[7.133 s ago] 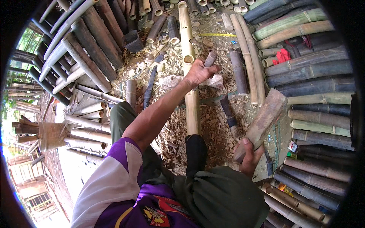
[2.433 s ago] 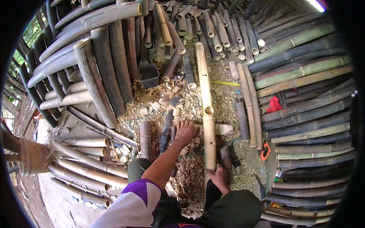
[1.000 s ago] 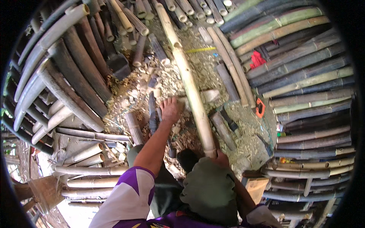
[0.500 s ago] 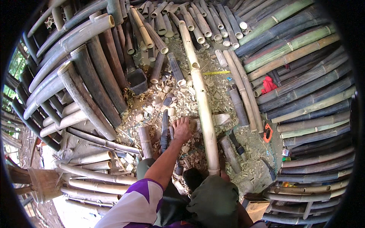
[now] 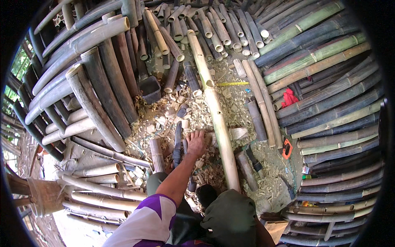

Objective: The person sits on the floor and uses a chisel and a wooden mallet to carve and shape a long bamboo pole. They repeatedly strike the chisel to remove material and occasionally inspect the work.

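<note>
A long pale bamboo pole (image 5: 219,117) runs away from my knees, with openings cut along its length. It lies across a low wooden block (image 5: 238,133) on the chip-covered ground. My left hand (image 5: 196,144) rests left of the pole, at the block's left end, fingers extended and slightly apart. Beside that hand lies a dark, slender tool (image 5: 177,142), its kind unclear. My right hand is out of sight; only part of the right forearm (image 5: 263,234) shows behind my knee (image 5: 229,216), which hides the pole's near end.
Bamboo lengths (image 5: 329,88) are stacked along the right, and more cut tubes (image 5: 216,35) at the back. Thick dark poles (image 5: 109,78) lean at the left. A black bucket (image 5: 150,88), yellow measuring tape (image 5: 232,84) and orange-handled tool (image 5: 286,149) lie around.
The pole's far end has shifted slightly left in view. My left hand stays by the block, its fingers a little more spread. A bit of my right hand near the pole's lower end is now hidden.
</note>
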Available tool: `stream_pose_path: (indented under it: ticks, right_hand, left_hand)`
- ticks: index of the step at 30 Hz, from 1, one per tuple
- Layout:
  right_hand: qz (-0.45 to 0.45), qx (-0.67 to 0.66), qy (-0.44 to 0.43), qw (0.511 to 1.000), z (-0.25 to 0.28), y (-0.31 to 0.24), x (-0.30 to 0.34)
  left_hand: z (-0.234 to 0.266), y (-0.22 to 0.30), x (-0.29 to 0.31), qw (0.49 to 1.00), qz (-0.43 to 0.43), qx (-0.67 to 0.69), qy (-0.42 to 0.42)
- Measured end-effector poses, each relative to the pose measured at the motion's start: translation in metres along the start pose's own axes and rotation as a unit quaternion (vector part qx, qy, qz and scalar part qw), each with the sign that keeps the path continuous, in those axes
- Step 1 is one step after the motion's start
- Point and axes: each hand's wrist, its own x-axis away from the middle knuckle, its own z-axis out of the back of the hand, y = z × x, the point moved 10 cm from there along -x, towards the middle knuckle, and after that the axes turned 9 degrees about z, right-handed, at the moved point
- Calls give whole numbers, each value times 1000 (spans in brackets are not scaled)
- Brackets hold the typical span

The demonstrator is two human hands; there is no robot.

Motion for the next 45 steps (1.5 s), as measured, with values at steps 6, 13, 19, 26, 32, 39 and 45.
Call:
stream_pose_path:
  ticks: [6, 13, 19, 26, 32, 39, 45]
  right_hand:
    - [-12, -6, -9, 1000, 22, -31, 8]
    - [75, -39, 92, 992, 80, -191, -31]
    - [82, 102, 95, 987, 99, -198, -107]
    - [27, 191, -22, 981, 86, -180, -87]
    - [78, 159, 27, 984, 83, -177, -98]
    - [36, 159, 11, 987, 114, -237, -141]
    - [7, 133, -5, 991, 106, -190, -122]
  left_hand:
    - [9, 10, 1, 998, -14, 41, 52]
    - [14, -5, 4, 998, -16, 1, 61]
    - [11, 10, -1, 999, -12, 26, 24]
    - [13, 5, 2, 998, -16, 34, 46]
    - [10, 4, 3, 999, -13, 18, 41]
    - [17, 3, -3, 998, -17, 27, 47]
    - [10, 8, 0, 1000, -5, 23, 7]
